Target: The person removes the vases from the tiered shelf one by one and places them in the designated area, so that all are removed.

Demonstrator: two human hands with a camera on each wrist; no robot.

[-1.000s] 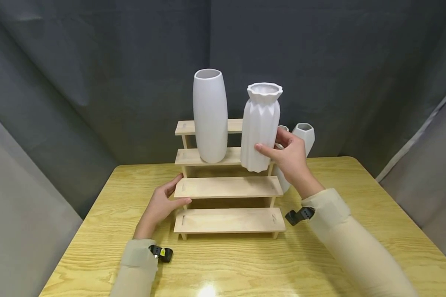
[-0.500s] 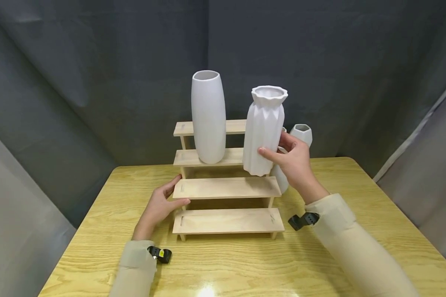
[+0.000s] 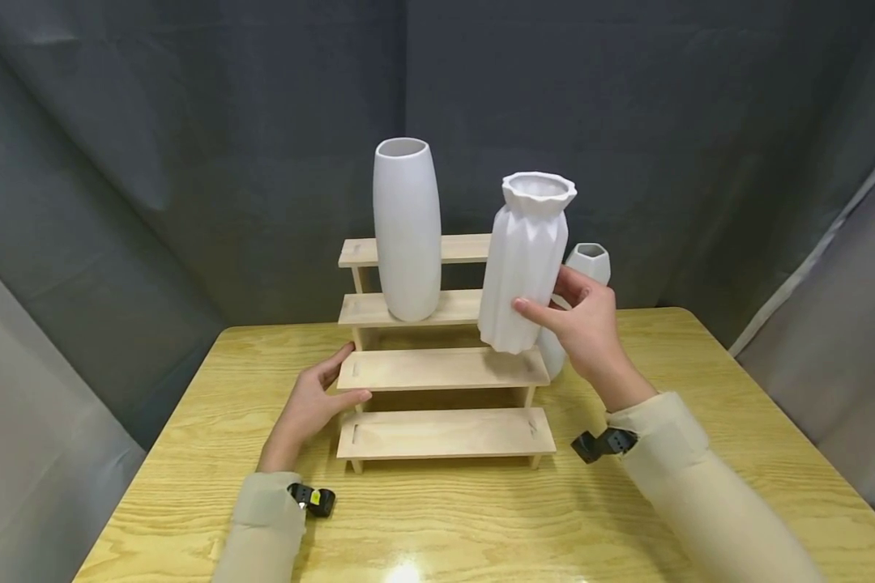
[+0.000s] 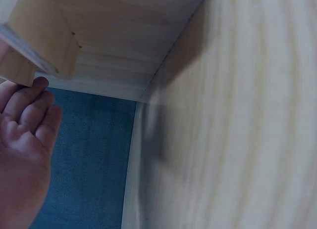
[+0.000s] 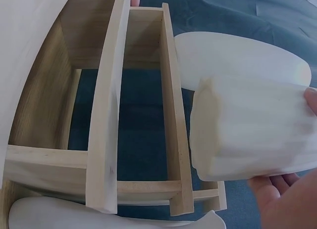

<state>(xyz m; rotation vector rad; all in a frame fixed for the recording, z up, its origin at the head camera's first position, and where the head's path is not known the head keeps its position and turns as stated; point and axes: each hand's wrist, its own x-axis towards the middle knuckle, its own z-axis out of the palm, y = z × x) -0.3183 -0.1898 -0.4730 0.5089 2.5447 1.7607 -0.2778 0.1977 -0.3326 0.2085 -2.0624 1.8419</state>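
Observation:
In the head view, my right hand [image 3: 586,328] holds a white pleated vase [image 3: 527,267] with a scalloped rim, thumb on its front and fingers behind. The vase is slightly tilted, its base in front of the upper shelves' right end. In the right wrist view, the pleated vase [image 5: 257,127] shows its base side on. A tall smooth white vase [image 3: 408,235] stands upright on the second-highest shelf, left of it. My left hand [image 3: 313,409] grips the left side of the stepped wooden stand [image 3: 445,368]; its fingers [image 4: 32,108] reach behind an upright in the left wrist view.
Beyond my right hand, to the right of the stand, is a white faceted vase [image 3: 589,263], partly hidden. Another white vase body [image 3: 552,354] shows below it by the stand's right side. A dark curtain [image 3: 299,162] hangs behind the wooden table [image 3: 437,518].
My right hand has moved right and slightly down and toward me with the pleated vase, which now tilts more. My left hand stays at the stand.

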